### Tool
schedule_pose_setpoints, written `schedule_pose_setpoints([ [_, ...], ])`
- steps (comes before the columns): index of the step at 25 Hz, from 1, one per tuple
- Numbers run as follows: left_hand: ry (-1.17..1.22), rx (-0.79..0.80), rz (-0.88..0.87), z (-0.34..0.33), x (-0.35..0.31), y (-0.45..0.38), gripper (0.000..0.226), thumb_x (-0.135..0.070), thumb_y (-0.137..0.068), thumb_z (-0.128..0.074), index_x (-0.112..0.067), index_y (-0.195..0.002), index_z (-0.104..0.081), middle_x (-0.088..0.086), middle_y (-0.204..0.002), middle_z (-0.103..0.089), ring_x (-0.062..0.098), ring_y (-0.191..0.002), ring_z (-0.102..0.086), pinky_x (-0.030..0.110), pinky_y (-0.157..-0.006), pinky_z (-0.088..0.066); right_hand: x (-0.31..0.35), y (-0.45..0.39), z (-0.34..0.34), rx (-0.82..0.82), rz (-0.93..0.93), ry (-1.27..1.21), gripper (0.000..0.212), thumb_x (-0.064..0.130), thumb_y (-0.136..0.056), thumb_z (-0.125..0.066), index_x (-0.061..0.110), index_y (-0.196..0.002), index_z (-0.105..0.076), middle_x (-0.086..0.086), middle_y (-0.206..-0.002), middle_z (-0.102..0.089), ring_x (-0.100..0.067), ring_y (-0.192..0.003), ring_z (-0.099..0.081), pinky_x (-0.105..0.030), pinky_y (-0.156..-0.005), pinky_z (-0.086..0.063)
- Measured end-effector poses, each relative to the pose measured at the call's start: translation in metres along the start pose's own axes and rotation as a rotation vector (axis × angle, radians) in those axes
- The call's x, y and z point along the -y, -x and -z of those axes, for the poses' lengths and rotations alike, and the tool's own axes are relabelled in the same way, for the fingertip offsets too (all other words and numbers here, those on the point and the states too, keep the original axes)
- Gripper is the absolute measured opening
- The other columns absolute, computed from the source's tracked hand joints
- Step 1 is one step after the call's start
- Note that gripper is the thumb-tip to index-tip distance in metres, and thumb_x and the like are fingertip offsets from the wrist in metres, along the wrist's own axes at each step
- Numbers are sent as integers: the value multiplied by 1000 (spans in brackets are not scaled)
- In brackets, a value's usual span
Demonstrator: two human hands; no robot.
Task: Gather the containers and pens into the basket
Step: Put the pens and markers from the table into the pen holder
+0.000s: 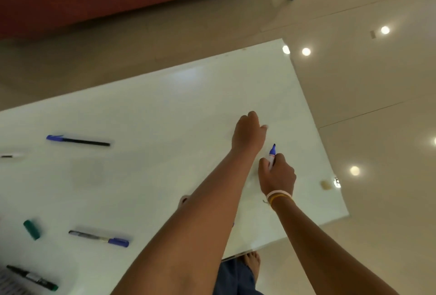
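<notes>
Right of centre, the right hand [277,176] is closed around a blue marker [271,155], tip up – likely carried for the basket, which I cannot make out – while the left hand [249,135] reaches beyond, fingers curled, grip unclear.

The blue-tipped white marker [272,155] sits in the right hand [277,175], just right of the left hand [249,135]; 4 pens lie far left of it on the white glass table [165,105].

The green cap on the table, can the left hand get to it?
Probably yes. The green cap lies alone on the bare table, with nothing blocking it, but the left hand sits far across and must swing back.
</notes>
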State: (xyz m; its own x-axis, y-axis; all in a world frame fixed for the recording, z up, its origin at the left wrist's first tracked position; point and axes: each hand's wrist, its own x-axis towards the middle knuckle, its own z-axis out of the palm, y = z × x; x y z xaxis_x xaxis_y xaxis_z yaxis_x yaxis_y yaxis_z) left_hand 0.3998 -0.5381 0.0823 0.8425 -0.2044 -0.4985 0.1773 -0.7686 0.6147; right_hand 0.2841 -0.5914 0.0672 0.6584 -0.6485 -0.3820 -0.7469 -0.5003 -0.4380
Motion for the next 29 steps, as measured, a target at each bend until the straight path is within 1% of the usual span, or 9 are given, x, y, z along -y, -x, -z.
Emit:
schedule_pose_setpoints([
  [4, -150, -24, -11, -13, 3, -7, 20, -22, -86, -66, -6, -98, -63, 11, -104, -65, 27, -101, -61, 34, -78, -49, -3, -4, 3, 35, -15, -36, 21, 25, -86, -50, 11, -71, -46, 1, -56, -47, -17, -51, -44, -25, -50, -29],
  [6, -91, -50, -13, -4, 9, 2, 18, -22, -83, -70, -7, -93, -67, 7, -94, -70, 23, -90, -66, 31, -73, -52, -1, -4, 5, 91, -23, -114, 20, 30, -88, -48, 13, -78, -49, 0, -61, -52, -19, -57, -51, -24, -52, -39],
  [9, 223, -30, 54, 21, 23, 21, 20, -23, -84, -73, -7, -96, -70, 9, -87, -73, 18, -68, -70, 28, -61, -59, 4, 5, 8, 124, 97, -187, 26, 35, -96, -39, 16, -102, -57, -2, -84, -63, -21, -75, -62, -35, -69, -55],
  [12, 481, 0, 140, 43, 34, 42, 17, -13, -90, -66, -2, -102, -71, 16, -94, -73, 18, -63, -68, 27, -55, -60, 16, 17, 10, 123, 232, -151, 31, 31, -101, -38, 20, -125, -55, -1, -104, -62, -17, -88, -59, -27, -75, -46],
  [15, 627, -13, 167, 61, 39, 64, 21, -10, -94, -60, 2, -108, -69, 20, -99, -70, 25, -72, -69, 36, -65, -62, 27, 32, 10, 176, 326, -122, 32, 29, -102, -38, 23, -130, -52, -1, -102, -60, -15, -82, -56, -25, -72, -44],
  [20, 584, -89, 106, 80, 53, 109, 23, -10, -97, -54, 0, -110, -70, 16, -101, -70, 23, -80, -69, 37, -70, -62, 26, 63, 24, 187, 533, -15, 29, 25, -102, -39, 24, -127, -53, -4, -95, -57, -19, -72, -56, -26, -61, -47],
  [23, 468, -112, 20, 90, 58, 143, 22, -7, -94, -57, -7, -112, -71, 10, -92, -71, 19, -76, -69, 27, -71, -61, 29, 83, 44, 93, 760, 70, 27, 22, -96, -44, 21, -117, -61, -5, -86, -59, -24, -70, -57, -30, -58, -46],
  [26, 566, -165, 5, 102, 56, 179, 28, -6, -90, -63, -12, -117, -69, 7, -83, -71, 20, -77, -72, 26, -74, -60, 40, 103, 61, -11, 901, 195, 37, 41, -90, -39, 17, -102, -65, -3, -81, -63, -23, -70, -57, -28, -60, -37],
  [29, 810, -205, 75, 113, 59, 208, 30, -9, -86, -70, -11, -115, -70, 12, -93, -74, 25, -83, -74, 33, -78, -60, 57, 125, 67, -64, 895, 339, 60, 67, -81, -29, 15, -85, -60, 0, -72, -57, -21, -66, -51, -29, -63, -34],
])
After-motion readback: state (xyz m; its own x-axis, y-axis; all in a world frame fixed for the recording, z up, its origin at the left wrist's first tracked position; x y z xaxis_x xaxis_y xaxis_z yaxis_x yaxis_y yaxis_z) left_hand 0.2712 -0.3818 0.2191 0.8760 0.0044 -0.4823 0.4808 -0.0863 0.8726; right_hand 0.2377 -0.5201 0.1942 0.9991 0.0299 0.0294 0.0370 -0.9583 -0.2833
